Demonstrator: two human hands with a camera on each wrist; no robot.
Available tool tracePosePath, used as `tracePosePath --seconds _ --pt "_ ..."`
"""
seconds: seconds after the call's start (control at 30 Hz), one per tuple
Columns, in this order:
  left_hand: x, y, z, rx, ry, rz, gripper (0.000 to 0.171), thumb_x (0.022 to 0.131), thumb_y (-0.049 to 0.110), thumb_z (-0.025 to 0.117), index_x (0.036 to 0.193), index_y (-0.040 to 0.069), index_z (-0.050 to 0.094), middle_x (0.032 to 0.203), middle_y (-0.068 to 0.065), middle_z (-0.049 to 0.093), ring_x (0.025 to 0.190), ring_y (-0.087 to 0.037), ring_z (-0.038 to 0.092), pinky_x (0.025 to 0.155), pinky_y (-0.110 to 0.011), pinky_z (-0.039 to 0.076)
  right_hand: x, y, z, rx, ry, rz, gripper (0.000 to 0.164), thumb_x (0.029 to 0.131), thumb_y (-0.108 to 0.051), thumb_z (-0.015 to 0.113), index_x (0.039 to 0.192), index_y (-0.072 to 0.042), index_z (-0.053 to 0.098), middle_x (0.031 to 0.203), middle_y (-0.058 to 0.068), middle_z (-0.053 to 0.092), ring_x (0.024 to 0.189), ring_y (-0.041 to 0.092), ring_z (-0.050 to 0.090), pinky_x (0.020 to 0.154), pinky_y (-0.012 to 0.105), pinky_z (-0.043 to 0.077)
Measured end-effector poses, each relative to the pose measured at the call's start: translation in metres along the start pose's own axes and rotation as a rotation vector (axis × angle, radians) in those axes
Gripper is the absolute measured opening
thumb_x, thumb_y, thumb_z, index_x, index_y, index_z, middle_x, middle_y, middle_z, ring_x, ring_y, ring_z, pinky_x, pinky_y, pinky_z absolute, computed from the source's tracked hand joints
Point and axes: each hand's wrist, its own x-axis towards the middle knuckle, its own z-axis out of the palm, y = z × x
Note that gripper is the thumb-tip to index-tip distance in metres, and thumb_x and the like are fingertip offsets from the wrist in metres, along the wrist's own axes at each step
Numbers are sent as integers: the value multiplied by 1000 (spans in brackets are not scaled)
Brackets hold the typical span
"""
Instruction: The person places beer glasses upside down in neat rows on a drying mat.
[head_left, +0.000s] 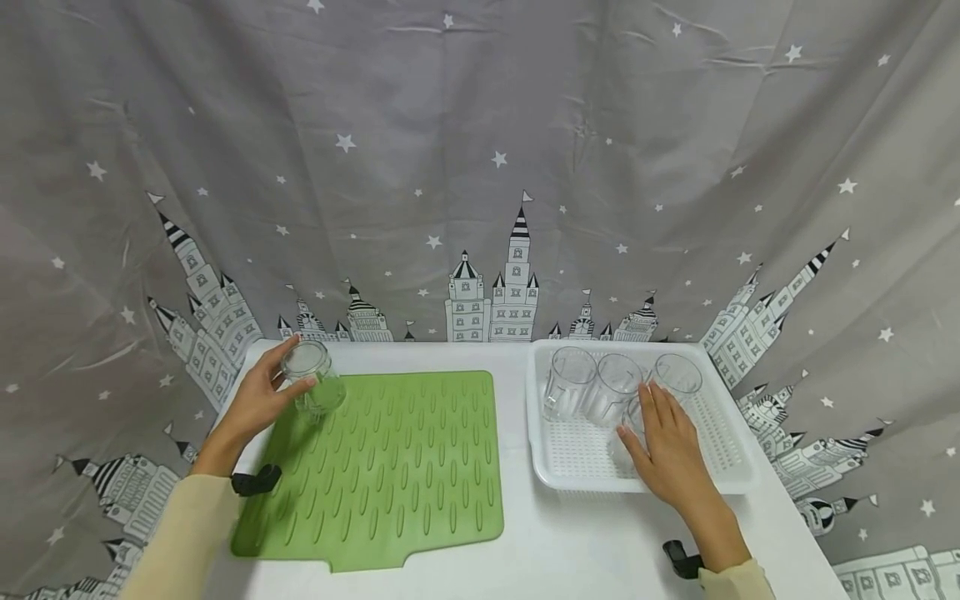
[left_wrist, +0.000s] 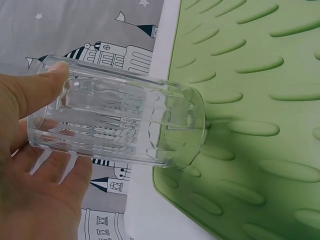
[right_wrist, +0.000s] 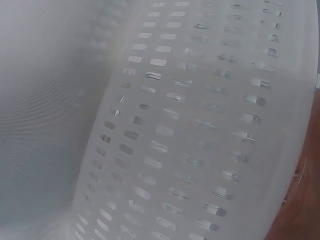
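Here's the clear glass (left_wrist: 120,112), over the far left corner of the green mat (head_left: 405,467), and the left hand (head_left: 258,396) has it pinched between thumb and fingers, its far end towards the ribbed surface; whether it's touching down, I can't tell. Across to the white basket (head_left: 547,478), and the right hand (head_left: 667,446) is in there, thumb spread, fingers over a near glass (head_left: 632,414); whether it grips, I can't tell. Three more glasses (head_left: 570,379) stand just beyond, and behind everything hangs a grey castle-print curtain (head_left: 420,100).
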Motion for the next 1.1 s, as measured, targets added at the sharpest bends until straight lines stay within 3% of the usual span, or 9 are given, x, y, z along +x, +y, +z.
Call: tracePosePath --seconds 0.2,0.3,0.43,0.63,0.83,0.9,0.97,1.07,1.1 --pt "-7 0 1 16 59 -2 90 104 17 73 174 10 16 180 -26 15 161 -58 20 128 -70 28 0 -2 -1 2 -18 14 80 108 -31 64 167 7 26 173 35 25 158 57 23 122 79 25" --pt "-13 -1 2 19 113 9 93 102 15 75 174 11 17 179 -25 19 161 -55 25 134 -39 36 1 -3 -1 -3 -11 10 80 107 -31 65 167 7 27 173 35 26 157 57 24 122 79 26" --pt "-28 -3 3 -6 160 16 95 99 13 78 174 13 19 178 -25 22 161 -52 27 113 3 36 2 -4 -2 -3 -15 13 80 107 -31 65 167 7 26 173 35 26 158 57 24 122 79 25" --pt "-60 -16 16 -30 197 -17 96 99 12 79 174 12 18 177 -26 24 161 -50 28 110 6 34 3 -4 -3 22 -3 9 81 107 -30 66 167 7 27 173 35 26 158 57 23 123 79 25" --pt "-93 -23 32 33 195 -67 97 99 18 80 173 11 18 174 -29 29 158 -54 31 110 9 24 0 1 -2 64 9 12 82 108 -32 65 168 7 25 173 34 24 156 56 24 121 77 29" --pt "-103 -23 36 41 187 -98 97 99 21 80 173 11 19 173 -30 30 157 -58 30 126 -3 24 -1 4 -3 70 11 15 83 108 -34 65 168 6 24 173 34 24 156 57 25 120 78 31" --pt "-112 -22 39 52 177 -138 97 99 24 81 173 10 19 172 -32 31 156 -60 29 139 -29 24 -2 5 -4 80 14 15 83 108 -34 66 168 6 25 173 34 26 154 56 26 119 78 32" --pt "-124 -20 44 78 170 -198 94 99 29 80 172 9 23 171 -31 33 155 -60 31 129 -72 24 -4 8 -6 81 30 10 84 105 -33 69 166 6 28 169 36 31 148 55 33 115 75 38" --pt "-128 -19 46 92 170 -211 93 100 31 80 171 8 25 170 -31 35 153 -60 33 125 -77 27 -4 8 -7 82 38 10 84 104 -32 71 166 6 29 167 36 33 144 54 35 112 74 40"
